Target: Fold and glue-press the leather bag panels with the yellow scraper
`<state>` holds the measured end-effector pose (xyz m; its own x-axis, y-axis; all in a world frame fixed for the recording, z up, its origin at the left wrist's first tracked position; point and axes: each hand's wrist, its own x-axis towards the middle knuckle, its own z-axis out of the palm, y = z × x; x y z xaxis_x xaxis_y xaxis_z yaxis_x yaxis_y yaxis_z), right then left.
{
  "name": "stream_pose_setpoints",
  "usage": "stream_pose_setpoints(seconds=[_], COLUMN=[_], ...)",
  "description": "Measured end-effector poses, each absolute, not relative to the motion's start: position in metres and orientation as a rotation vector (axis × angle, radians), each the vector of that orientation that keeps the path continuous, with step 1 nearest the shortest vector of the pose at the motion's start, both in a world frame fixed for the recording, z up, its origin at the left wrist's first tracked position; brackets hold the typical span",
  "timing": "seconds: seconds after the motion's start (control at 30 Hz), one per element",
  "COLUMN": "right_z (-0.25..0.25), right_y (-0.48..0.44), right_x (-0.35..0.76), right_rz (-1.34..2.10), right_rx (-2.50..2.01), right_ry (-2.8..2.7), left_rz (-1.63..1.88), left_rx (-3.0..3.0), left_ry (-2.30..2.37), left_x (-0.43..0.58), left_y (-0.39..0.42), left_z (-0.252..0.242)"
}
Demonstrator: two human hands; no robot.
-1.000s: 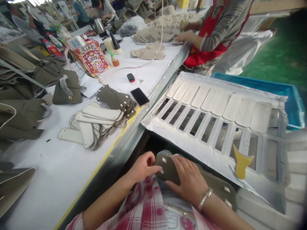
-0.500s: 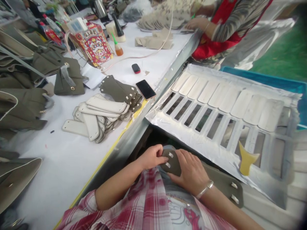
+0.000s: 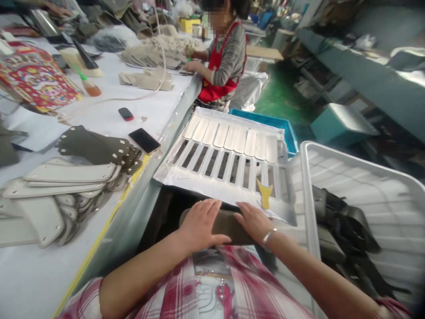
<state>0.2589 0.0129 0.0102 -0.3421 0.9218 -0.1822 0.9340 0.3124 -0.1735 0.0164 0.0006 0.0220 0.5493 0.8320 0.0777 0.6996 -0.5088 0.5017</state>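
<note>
Olive panel (image 3: 229,223), one, under two hands (image 3: 199,225) (image 3: 255,223)

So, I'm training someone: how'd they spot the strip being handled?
Find the slatted white rack. Between its near edge and the plaid shirt lies an olive-brown strip. Unlike the piled strips, it has the left hand and right hand on it.

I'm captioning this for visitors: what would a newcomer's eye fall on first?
Probably the red patterned object, upper left, and the red apron on the person at top centre. Then the slotted white frame mid-picture, its row of pale strips and a yellow forked piece near its front edge. Below, the left hand and right hand lie on a dark olive piece.
</note>
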Motion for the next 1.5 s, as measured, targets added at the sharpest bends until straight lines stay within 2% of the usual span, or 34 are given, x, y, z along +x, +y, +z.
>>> stream_pose_setpoints(seconds=[0.1,0.27,0.4,0.57,0.93,1.5], right_z=[0.007,0.011,0.018,0.017,0.010,0.011], right_y=[0.016,0.023,0.020,0.006,0.009,0.040], right_x=[0.247,0.248,0.253,0.242,0.227,0.199], right_rz=[-0.419,-0.503,-0.660,-0.671,-0.641,-0.658], right_rx=[1.704,1.680,1.566,1.300,1.521,1.514], right_ry=[2.390,2.328,2.581,2.831,2.715,2.492], left_rz=[0.227,0.149,0.157,0.167,0.227,0.271], left_rx=[2.563,2.590,2.536,2.523,2.403,2.341], left_ry=[1.158,1.220,1.239,1.153,1.221,1.240], left_x=[0.037,0.037,0.036,0.026,-0.005,0.001], left_y=[-0.001,0.003,0.005,0.004,0.015,0.020], left_z=[0.012,0.010,0.014,0.010,0.013,0.004])
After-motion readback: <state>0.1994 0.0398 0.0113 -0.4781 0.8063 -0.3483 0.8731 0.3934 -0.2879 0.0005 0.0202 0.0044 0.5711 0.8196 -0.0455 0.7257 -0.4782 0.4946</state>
